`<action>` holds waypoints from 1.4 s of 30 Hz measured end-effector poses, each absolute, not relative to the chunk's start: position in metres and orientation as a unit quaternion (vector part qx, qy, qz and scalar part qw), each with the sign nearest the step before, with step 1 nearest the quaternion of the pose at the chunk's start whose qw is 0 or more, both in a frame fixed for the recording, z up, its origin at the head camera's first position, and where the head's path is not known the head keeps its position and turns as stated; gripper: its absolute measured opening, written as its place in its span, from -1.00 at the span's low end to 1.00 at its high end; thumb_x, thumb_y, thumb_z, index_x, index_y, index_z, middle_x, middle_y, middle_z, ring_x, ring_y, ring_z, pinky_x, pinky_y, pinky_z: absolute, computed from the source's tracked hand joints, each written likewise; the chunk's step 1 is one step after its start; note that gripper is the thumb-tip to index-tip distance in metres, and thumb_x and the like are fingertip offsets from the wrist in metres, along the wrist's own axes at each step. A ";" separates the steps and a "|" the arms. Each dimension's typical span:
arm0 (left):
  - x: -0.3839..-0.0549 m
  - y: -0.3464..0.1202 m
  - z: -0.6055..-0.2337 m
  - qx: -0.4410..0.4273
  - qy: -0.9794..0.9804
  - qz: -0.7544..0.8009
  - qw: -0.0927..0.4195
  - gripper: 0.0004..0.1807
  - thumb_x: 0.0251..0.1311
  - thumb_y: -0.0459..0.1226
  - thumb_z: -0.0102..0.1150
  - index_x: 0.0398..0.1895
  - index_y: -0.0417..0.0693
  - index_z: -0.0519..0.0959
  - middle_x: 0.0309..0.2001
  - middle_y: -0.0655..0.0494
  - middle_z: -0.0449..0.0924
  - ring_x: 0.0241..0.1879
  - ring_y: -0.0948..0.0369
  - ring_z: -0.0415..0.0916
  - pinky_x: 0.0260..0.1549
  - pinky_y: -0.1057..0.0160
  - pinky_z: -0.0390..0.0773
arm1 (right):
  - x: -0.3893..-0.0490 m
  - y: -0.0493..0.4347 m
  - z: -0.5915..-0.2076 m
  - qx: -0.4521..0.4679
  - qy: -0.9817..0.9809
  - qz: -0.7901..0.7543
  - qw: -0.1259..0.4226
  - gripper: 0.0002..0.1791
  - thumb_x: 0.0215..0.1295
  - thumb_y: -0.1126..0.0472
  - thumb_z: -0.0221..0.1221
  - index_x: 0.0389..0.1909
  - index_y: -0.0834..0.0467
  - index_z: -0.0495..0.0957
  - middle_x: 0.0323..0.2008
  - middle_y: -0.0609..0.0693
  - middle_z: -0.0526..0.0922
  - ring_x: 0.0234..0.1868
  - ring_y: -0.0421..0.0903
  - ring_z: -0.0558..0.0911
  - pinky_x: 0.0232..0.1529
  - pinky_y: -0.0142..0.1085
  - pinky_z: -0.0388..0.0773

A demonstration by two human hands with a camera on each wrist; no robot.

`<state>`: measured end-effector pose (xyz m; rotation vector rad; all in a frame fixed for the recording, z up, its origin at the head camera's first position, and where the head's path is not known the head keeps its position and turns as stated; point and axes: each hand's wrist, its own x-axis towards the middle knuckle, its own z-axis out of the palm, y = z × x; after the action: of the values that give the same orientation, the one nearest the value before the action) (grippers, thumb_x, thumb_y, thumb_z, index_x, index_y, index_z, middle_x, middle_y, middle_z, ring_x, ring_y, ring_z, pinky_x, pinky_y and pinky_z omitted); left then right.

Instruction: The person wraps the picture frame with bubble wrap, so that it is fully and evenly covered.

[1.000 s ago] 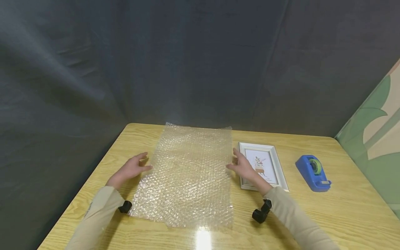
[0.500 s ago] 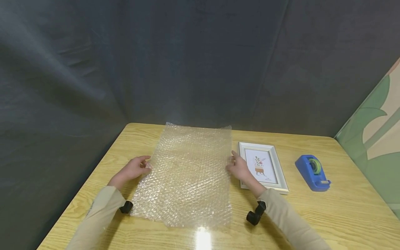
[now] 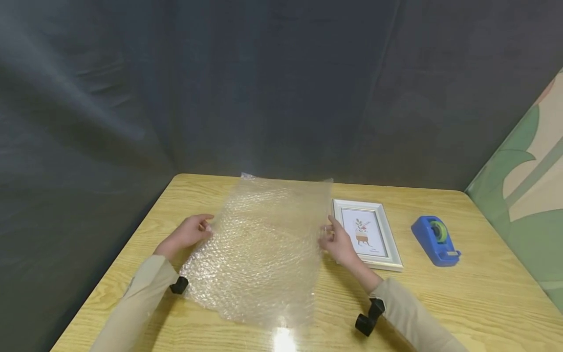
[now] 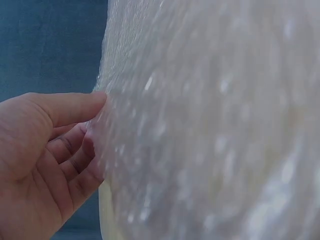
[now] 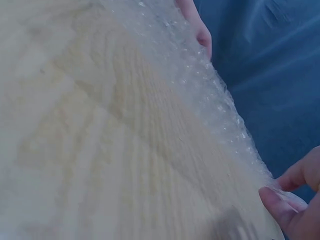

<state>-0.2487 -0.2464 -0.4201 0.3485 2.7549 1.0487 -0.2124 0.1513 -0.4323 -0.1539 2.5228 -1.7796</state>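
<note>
A clear sheet of bubble wrap (image 3: 264, 249) spans the space between my two hands over the wooden table. My left hand (image 3: 188, 231) pinches its left edge; in the left wrist view the thumb (image 4: 82, 106) lies on the near side with the fingers curled behind. On the opposite edge, my right hand (image 3: 340, 243) pinches the sheet (image 5: 200, 95) between thumb and fingertips, seen at the lower right of the right wrist view. Just right of that hand lies a white picture frame (image 3: 390, 234) holding a flower-pot print, its lower left partly hidden by the wrist.
A blue tape dispenser (image 3: 433, 247) with a green roll stands on the table (image 3: 475, 293), right of the picture frame. Behind the table hangs a dark curtain (image 3: 281, 88). A panel with a leaf pattern (image 3: 528, 195) borders the right side.
Both hands have gone from spread fingers beside the bubble wrap to pinching its edges. The sheet has shifted and skewed slightly, its near end moving left. The frame and dispenser stay put on the table.
</note>
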 end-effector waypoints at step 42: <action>-0.219 -0.265 -0.428 0.099 0.922 0.370 0.062 -0.53 0.20 -0.40 0.03 0.20 -0.30 0.29 -0.23 -0.13 0.44 -0.37 0.13 0.39 -0.50 0.26 0.46 | -0.197 0.143 -0.439 0.008 0.764 -0.645 -0.018 -0.13 0.12 0.59 -0.07 0.34 0.39 -0.40 0.15 0.41 0.21 -0.08 0.22 0.51 -0.44 -0.58 0.49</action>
<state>-0.2194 -0.2655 -0.4275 0.3003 2.7858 1.1188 -0.1969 0.1434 -0.4394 0.0247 2.4299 -2.0490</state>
